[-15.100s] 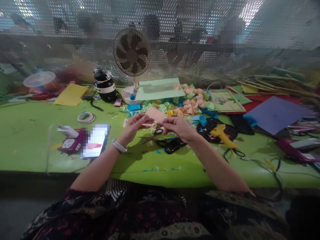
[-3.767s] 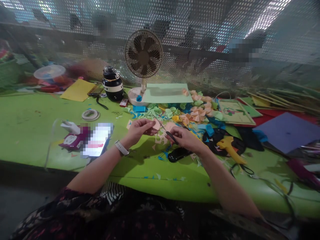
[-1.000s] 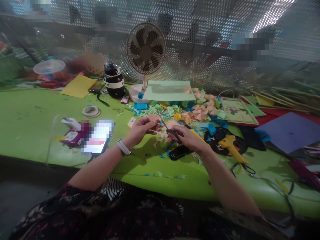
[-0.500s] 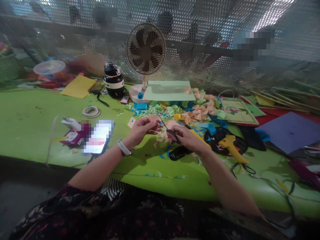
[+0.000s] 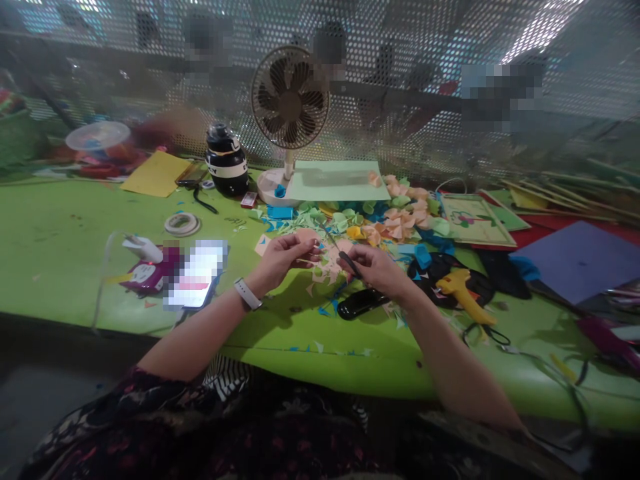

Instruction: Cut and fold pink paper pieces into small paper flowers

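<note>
Black-handled scissors (image 5: 351, 265) are in my right hand (image 5: 377, 270), its fingers closed round the handles. Their blades point up and to the left, close to the fingertips of my left hand (image 5: 285, 259). That hand, with a white band at the wrist, pinches a peach paper piece (image 5: 307, 235); part of it hides behind the fingers. Peach paper scraps (image 5: 327, 270) lie below and between the hands. A black stapler-like object (image 5: 357, 305) rests on the table under my right hand.
Behind the hands spread cut green paper petals (image 5: 345, 220) and peach petals (image 5: 400, 223). A fan (image 5: 291, 100) and black jug (image 5: 227, 167) stand at the back. On the left are a phone (image 5: 196, 275) and tape roll (image 5: 183, 225); on the right, a yellow glue gun (image 5: 465, 297).
My right hand with the scissors has shifted slightly right, and the blades sit a little farther from my left fingertips. My left hand has barely moved.
</note>
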A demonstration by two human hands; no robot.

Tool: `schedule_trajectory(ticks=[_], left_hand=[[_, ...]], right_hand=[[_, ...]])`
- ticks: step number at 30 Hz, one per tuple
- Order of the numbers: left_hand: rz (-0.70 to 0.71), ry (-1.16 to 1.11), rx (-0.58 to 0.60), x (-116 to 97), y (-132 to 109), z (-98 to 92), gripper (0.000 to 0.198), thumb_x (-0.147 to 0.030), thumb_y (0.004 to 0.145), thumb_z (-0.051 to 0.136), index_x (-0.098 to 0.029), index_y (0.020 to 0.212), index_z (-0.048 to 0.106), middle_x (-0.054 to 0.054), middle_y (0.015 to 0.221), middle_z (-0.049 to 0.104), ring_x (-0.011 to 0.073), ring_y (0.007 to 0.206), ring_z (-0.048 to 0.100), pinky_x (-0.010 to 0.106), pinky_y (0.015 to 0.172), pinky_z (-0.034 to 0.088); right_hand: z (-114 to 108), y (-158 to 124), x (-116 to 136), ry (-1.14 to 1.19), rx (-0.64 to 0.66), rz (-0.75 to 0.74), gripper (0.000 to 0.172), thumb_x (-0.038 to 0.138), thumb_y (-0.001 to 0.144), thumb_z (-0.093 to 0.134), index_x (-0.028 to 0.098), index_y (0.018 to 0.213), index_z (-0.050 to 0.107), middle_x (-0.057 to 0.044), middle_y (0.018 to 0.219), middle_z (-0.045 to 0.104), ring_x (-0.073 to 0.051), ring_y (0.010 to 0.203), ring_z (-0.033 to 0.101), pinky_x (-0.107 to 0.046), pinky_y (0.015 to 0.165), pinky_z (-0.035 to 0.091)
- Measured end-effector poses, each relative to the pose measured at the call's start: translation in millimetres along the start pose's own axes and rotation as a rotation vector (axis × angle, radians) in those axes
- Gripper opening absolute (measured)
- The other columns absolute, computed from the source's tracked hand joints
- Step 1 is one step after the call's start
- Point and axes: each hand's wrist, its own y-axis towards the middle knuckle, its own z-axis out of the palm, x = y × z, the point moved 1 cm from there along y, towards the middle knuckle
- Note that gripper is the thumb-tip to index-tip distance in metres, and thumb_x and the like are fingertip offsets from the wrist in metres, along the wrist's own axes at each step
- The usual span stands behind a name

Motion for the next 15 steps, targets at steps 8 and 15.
schedule_trajectory(ticks=[8, 15], left_hand=[[-0.019, 0.012, -0.006, -4.8, 1.5, -3.5, 0.031, -0.033, 0.076, 0.081, -0.016, 0.1, 0.071, 0.008, 0.091, 0.078, 0.0146, 0.074, 0.074, 0.021, 0.058, 0.055], [-0.059, -0.033, 0.019, -8.2, 2.8, -4.1, 0.031, -0.036, 0.08, 0.066, -0.014, 0.099, 0.074, 0.011, 0.1, 0.079, 0.0201, 0.09, 0.075, 0.026, 0.069, 0.059]], right_hand=[[-39.2, 14.1, -36.5, -0.476, -0.206, 0.111, 0.035, 0.053, 0.077, 0.07, 0.021, 0.07, 0.059, -0.003, 0.069, 0.065, -0.017, 0.063, 0.054, -0.03, 0.057, 0.034], [-48.7, 25.9, -61.6, -0.816, -0.259, 0.17, 0.031, 0.051, 0.079, 0.068, 0.021, 0.074, 0.063, -0.008, 0.083, 0.07, -0.022, 0.076, 0.058, -0.03, 0.059, 0.03]])
